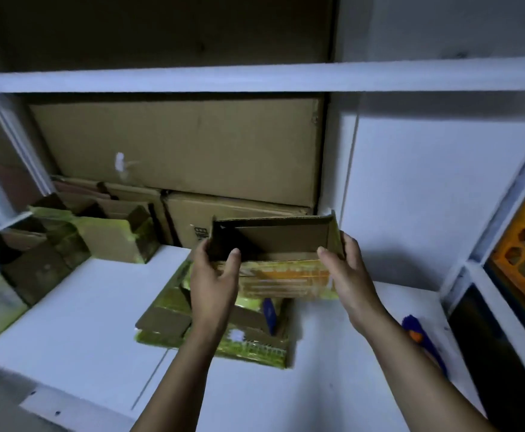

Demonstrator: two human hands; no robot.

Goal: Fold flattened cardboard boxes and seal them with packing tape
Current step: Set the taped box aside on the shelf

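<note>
The box point(273, 244) in the middle of the frame is cardboard. It is plain brown and dull inside, with a shiny yellow and orange print outside. The flat boxes point(167, 322) just below it have the same shiny yellow-green skin and dull brown flaps. The big boxes point(177, 151) at the back are plain brown cardboard, not shiny. The table point(67, 307) and the shelf point(255, 77) look smooth and white. The crate point(523, 254) at the right edge looks like orange plastic.

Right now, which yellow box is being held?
The half-opened box gripped by left hand and right hand; flat stack beneath and folded boxes at left lie unheld.
</note>
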